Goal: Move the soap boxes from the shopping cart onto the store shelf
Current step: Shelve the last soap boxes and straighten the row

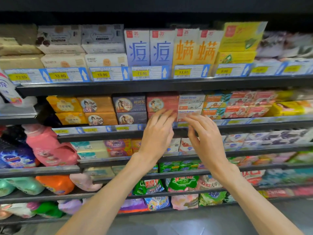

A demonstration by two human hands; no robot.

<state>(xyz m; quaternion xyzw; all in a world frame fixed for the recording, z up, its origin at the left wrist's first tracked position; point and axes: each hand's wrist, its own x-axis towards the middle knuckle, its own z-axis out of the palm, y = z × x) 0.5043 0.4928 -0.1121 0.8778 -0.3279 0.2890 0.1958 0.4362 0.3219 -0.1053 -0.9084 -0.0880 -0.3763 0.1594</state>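
Both my hands reach toward the second shelf point(101, 135) of the store rack. My left hand point(156, 133) has straight fingers whose tips touch the lower red soap box under the upper red soap box point(161, 100). My right hand point(205, 138) is beside it, fingers spread and relaxed, its tips at the lower white Goat Soap box point(187, 113). Neither hand holds anything. The lower red box is mostly hidden behind my left fingers. The shopping cart is not in view.
Dark blue soap boxes point(129, 104) and orange ones point(96, 104) stand left of the red stack; orange-and-green boxes point(215, 103) stand to the right. Tall blue and yellow boxes point(162, 48) fill the top shelf. Detergent bottles point(49, 146) and bags sit lower.
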